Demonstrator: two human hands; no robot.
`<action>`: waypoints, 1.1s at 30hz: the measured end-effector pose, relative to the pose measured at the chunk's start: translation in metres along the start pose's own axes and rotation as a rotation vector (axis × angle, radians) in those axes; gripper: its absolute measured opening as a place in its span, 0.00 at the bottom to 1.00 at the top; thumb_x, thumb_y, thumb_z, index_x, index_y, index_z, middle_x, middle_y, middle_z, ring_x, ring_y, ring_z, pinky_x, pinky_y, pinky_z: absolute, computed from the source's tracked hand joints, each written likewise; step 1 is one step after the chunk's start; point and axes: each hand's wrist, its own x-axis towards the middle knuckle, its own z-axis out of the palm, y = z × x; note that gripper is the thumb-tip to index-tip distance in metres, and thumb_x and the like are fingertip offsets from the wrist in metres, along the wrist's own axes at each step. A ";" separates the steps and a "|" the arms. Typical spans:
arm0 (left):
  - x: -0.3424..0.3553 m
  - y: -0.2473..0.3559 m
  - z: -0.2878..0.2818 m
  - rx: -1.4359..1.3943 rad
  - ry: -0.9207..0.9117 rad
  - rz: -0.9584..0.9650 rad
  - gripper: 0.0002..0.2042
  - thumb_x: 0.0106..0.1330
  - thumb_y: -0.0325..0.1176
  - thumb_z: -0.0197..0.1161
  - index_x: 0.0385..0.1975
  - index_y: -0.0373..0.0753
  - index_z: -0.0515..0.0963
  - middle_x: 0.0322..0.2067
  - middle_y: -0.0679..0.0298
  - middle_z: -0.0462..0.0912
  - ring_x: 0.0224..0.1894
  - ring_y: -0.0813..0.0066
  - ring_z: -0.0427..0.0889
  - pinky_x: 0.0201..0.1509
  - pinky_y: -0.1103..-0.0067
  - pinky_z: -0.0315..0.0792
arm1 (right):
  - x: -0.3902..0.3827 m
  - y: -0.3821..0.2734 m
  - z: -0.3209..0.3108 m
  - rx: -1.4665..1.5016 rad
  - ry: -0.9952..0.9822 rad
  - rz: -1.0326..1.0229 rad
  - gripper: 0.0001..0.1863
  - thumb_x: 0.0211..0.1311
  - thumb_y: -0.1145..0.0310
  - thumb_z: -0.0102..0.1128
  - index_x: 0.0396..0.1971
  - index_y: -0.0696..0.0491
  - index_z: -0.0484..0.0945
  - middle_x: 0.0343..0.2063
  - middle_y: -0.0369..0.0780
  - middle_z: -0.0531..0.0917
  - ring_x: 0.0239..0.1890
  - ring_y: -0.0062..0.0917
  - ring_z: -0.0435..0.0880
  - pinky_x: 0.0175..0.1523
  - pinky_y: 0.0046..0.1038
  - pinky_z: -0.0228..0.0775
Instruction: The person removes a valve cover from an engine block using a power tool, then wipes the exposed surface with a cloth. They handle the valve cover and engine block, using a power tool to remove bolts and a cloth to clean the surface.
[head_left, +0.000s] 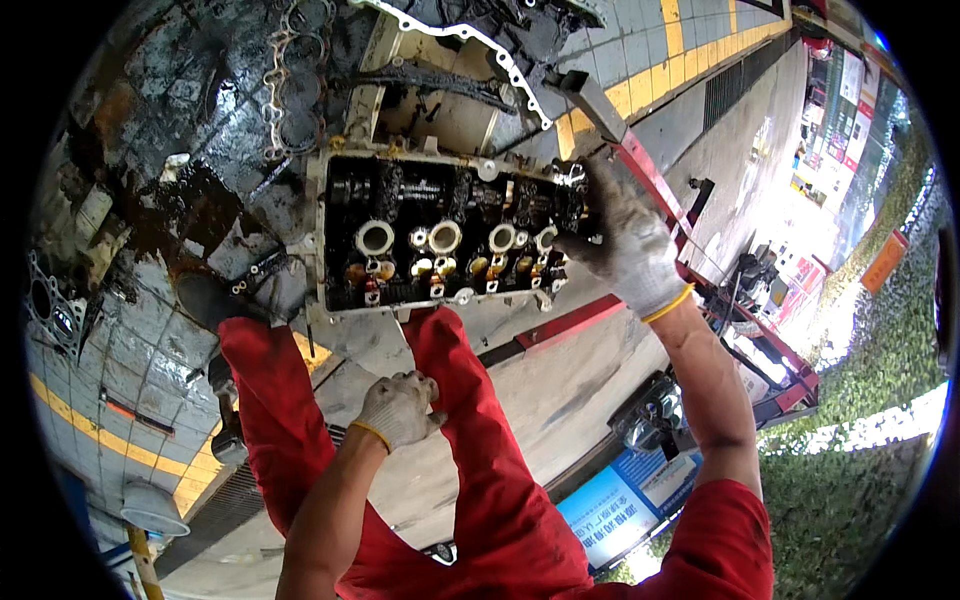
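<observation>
An oily cylinder head (445,238) lies in front of my knees, its pale metal rim framing dark camshafts and a row of round plug wells. My right hand (630,240) is at its right end, in a white knit glove blackened over the fingers. The thumb reaches in over the near corner and the fingers curve round the far one, gripping that end. Some fingertips merge with the dark metal. My left hand (398,410), in a cleaner glove with a yellow cuff, hovers beside my right knee. Its fingers are curled, with nothing seen in them.
A head gasket (275,90) lies at the far left on oily tiles. Beyond the cylinder head stands an engine part edged by a white cover flange (440,28). Red lift arms (655,180) run along the right. A metal gasket plate (58,310) lies left, above a white basin (152,508).
</observation>
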 end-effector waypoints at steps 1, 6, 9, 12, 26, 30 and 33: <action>0.002 -0.002 0.000 -0.009 -0.001 0.002 0.26 0.69 0.59 0.64 0.57 0.47 0.81 0.58 0.58 0.83 0.62 0.59 0.82 0.66 0.62 0.76 | -0.001 -0.004 -0.007 0.037 0.027 0.024 0.38 0.62 0.47 0.72 0.67 0.53 0.73 0.45 0.50 0.83 0.45 0.47 0.88 0.48 0.46 0.82; 0.005 0.002 0.000 -0.007 -0.025 -0.001 0.25 0.69 0.58 0.63 0.56 0.46 0.81 0.57 0.57 0.83 0.61 0.60 0.82 0.65 0.63 0.76 | -0.020 -0.001 0.003 0.092 0.008 0.135 0.24 0.66 0.51 0.69 0.55 0.51 0.81 0.38 0.48 0.87 0.38 0.47 0.88 0.43 0.45 0.82; 0.004 0.002 -0.002 0.019 -0.023 0.003 0.25 0.70 0.56 0.64 0.56 0.45 0.81 0.56 0.58 0.84 0.61 0.61 0.83 0.64 0.65 0.77 | -0.013 0.001 0.018 0.090 0.035 0.135 0.15 0.68 0.54 0.67 0.38 0.52 0.83 0.32 0.48 0.87 0.36 0.47 0.88 0.40 0.45 0.81; 0.005 0.001 -0.001 0.036 -0.016 0.009 0.24 0.70 0.56 0.64 0.56 0.45 0.81 0.55 0.58 0.84 0.61 0.61 0.83 0.64 0.65 0.77 | -0.015 -0.005 0.027 0.121 0.033 0.200 0.13 0.68 0.57 0.66 0.36 0.52 0.82 0.31 0.49 0.86 0.35 0.49 0.87 0.37 0.47 0.78; 0.005 0.005 -0.004 0.061 -0.034 0.007 0.25 0.70 0.57 0.63 0.57 0.45 0.82 0.55 0.57 0.84 0.60 0.61 0.83 0.63 0.66 0.78 | -0.011 -0.003 0.030 0.095 0.116 0.141 0.13 0.71 0.58 0.62 0.33 0.52 0.82 0.28 0.48 0.86 0.31 0.49 0.87 0.35 0.48 0.79; 0.010 -0.003 0.007 0.038 0.004 0.013 0.25 0.69 0.59 0.62 0.55 0.47 0.81 0.54 0.55 0.85 0.58 0.58 0.84 0.63 0.62 0.77 | -0.010 -0.003 0.023 0.021 0.051 0.126 0.15 0.72 0.56 0.62 0.31 0.53 0.83 0.25 0.49 0.85 0.29 0.48 0.87 0.33 0.47 0.78; 0.010 -0.003 0.006 0.032 -0.013 0.006 0.25 0.69 0.59 0.61 0.55 0.47 0.81 0.53 0.56 0.85 0.58 0.58 0.84 0.63 0.62 0.77 | -0.012 -0.007 0.010 -0.018 -0.020 0.177 0.12 0.71 0.58 0.65 0.35 0.52 0.83 0.27 0.50 0.85 0.31 0.48 0.87 0.35 0.45 0.79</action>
